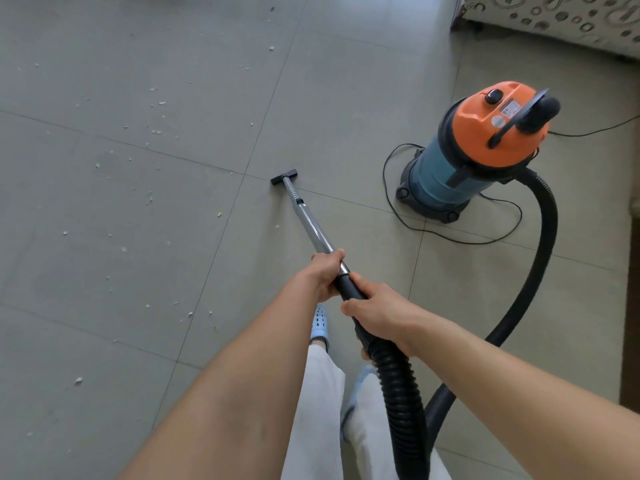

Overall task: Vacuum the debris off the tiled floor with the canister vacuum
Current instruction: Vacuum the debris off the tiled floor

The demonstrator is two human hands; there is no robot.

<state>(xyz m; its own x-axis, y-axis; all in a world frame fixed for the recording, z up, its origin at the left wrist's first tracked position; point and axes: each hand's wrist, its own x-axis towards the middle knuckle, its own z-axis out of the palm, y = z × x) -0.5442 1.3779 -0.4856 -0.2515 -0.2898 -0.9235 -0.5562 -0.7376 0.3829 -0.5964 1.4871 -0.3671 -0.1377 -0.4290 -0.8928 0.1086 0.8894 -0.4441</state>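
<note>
Fingers (337,255) of both your hands clamp the wand (313,230); nozzle (283,176) near the cord (450,237), which it could snag.

No text is legible: the rating label (512,108) and the round sticker (498,121) on the canister vacuum's orange lid (485,133) are too small to read.

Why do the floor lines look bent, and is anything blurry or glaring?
Head view: the wide-angle lens bows the tiled floor's grout lines; lighting is soft and even, with faint shadows and no harsh glare; the nozzle and canister vacuum look sharp.
</note>
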